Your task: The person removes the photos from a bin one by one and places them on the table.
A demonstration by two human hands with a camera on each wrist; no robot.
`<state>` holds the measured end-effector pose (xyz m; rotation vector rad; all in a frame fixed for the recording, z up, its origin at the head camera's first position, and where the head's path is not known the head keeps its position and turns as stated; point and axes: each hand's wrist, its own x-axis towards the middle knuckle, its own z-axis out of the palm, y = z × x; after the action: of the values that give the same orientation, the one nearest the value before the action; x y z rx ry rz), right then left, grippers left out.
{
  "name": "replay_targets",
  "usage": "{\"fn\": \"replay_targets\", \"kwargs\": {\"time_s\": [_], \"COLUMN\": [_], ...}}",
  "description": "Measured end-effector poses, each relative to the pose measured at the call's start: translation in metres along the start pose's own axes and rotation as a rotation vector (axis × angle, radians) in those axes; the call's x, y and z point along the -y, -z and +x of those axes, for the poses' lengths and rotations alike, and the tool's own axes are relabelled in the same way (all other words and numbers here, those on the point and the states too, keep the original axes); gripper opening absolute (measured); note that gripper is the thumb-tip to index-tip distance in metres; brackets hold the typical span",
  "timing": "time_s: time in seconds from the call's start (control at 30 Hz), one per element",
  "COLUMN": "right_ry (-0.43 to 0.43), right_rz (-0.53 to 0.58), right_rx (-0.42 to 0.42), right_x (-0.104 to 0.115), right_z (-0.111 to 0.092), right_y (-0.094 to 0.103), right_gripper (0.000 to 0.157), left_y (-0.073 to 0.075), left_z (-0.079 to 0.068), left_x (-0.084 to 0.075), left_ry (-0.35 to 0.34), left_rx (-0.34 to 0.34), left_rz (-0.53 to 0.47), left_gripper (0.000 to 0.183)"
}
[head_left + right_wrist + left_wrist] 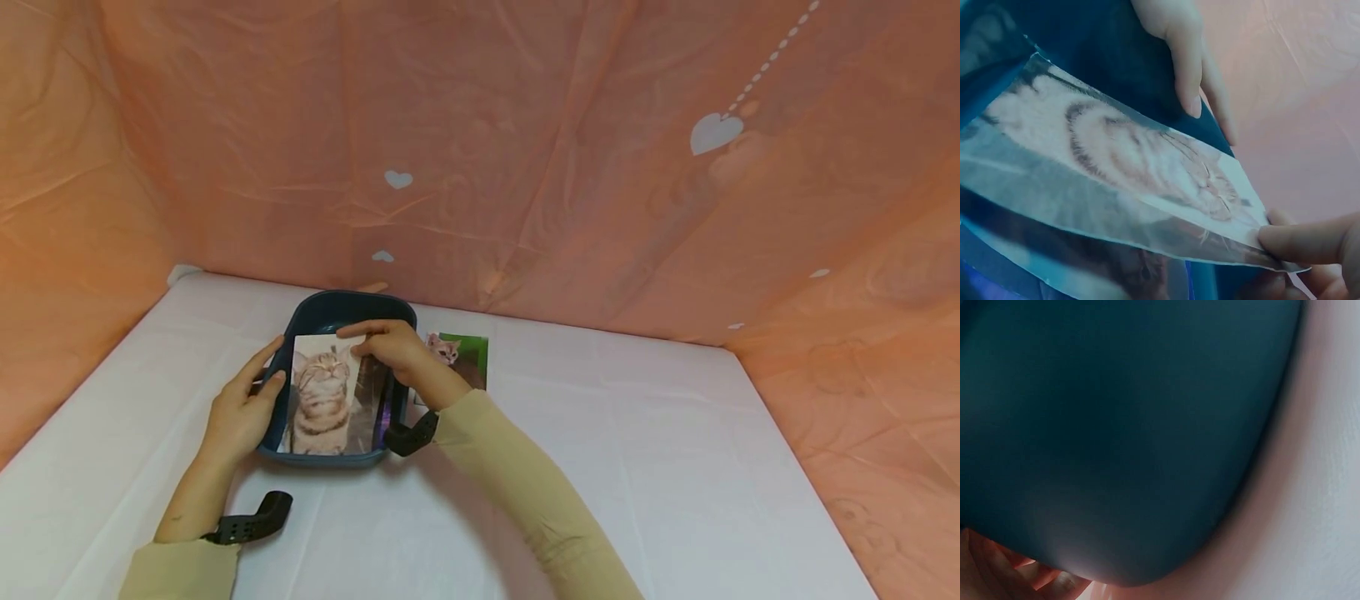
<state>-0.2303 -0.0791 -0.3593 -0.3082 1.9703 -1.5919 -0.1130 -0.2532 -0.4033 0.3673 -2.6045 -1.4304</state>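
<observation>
Right hand [386, 346]: thumb and fingers clamped on a corner of the cat photo [322, 400]. Cat photo: runs from that pinch toward the wearer, over the tray [330, 309]. Left hand [238, 412]: clamped on tray wall, left of the pinch. Lower photo [1138, 269]: beneath the pinched one. Kitten photo [472, 354]: on table [675, 467], right of the pinch.

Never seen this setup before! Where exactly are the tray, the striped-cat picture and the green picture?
Tray [322, 461]: head view, on its near outer wall.
Striped-cat picture [324, 395]: head view, on the cat's chest.
Green picture [474, 347]: head view, on its green background.
</observation>
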Motion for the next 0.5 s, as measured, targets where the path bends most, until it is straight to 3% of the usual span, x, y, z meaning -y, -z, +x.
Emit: {"fn": "replay_targets", "kwargs": {"time_s": [0.5], "right_ry": [0.039], "right_rz": [0.128], "right_rx": [-0.030], "right_x": [0.011], "right_z": [-0.009], "right_y": [0.020], "right_gripper": [0.035], "left_y": [0.000], "left_z": [0.000], "left_x": [0.001], "left_ry": [-0.018], "left_rx": [-0.012], "left_rz": [0.005], "left_gripper": [0.050]}}
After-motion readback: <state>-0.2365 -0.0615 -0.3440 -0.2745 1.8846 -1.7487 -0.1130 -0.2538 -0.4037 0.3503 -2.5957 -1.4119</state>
